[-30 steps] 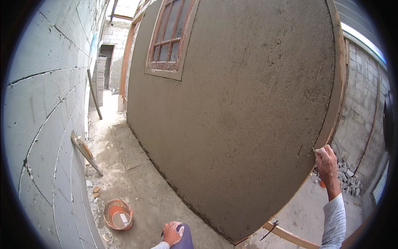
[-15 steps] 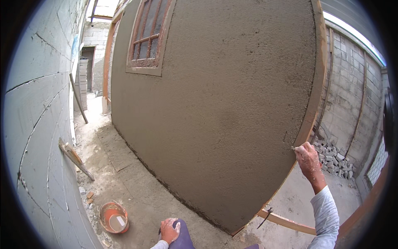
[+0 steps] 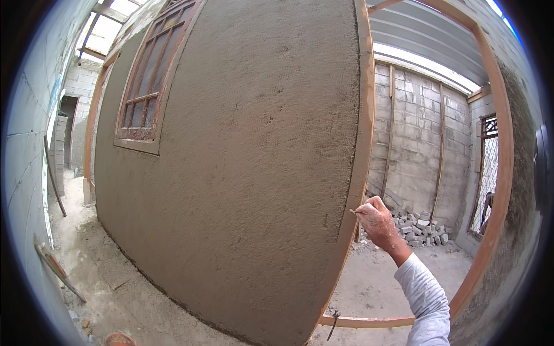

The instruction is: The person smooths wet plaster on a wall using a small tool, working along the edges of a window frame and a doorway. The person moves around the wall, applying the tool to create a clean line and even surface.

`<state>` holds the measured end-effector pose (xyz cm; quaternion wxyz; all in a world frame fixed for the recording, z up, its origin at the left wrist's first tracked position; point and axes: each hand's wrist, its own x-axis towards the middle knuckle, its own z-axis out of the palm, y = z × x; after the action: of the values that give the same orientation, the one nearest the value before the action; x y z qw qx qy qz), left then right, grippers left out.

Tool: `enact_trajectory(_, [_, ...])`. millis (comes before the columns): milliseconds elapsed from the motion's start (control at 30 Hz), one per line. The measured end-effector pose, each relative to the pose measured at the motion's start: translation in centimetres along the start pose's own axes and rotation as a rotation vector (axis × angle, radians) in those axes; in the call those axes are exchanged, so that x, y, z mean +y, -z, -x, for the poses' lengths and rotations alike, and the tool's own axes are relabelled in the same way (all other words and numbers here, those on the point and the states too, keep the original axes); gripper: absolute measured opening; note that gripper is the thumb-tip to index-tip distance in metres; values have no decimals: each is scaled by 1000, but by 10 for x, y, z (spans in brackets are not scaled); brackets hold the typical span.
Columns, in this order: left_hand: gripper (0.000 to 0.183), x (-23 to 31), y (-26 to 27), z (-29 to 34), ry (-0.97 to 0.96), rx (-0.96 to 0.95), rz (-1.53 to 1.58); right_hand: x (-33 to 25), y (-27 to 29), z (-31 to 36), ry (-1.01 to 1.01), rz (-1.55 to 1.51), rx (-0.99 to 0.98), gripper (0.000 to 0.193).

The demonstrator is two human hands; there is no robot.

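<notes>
My right hand is closed in a pinch at the right edge of a freshly plastered grey wall. From its fingertips pokes a small pale thing, too small to name. The fingers are at the wooden door frame that borders the plaster; whether they touch it I cannot tell. Dried splashes of mortar dot the hand and wrist. My left hand is out of view.
A barred window is set in the plastered wall. Through the doorway, broken blocks lie heaped by a block wall. A dark thin tool sits at the frame's bottom rail. An orange bucket shows at the lower edge.
The view has tilted up and swung right, showing more of the doorway. My right hand stays at the wall edge, pinching. My left hand, earlier on my knee, has left the picture.
</notes>
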<state>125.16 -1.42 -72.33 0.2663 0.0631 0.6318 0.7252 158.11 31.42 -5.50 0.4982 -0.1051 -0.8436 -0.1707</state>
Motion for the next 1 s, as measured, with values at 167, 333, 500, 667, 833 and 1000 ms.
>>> enact_trajectory(167, [32,108,-37,69,-367,78,-253,11,-7,-11,45,49,29,13])
enact_trajectory(333, [32,140,-16,84,-529,11,-780,5,-21,-29,74,42,81,11])
enact_trajectory(500, [23,105,-27,56,-533,44,-848,16,-7,-24,21,68,63,8])
enact_trajectory(667, [14,89,-6,45,-593,121,-827,15,-29,-26,-19,34,56,10])
enact_trajectory(833, [11,92,-12,46,-583,123,-786,17,-20,-29,-21,53,49,10])
enact_trajectory(1000, [10,98,-20,49,-559,112,-801,24,-15,-31,10,91,20,10])
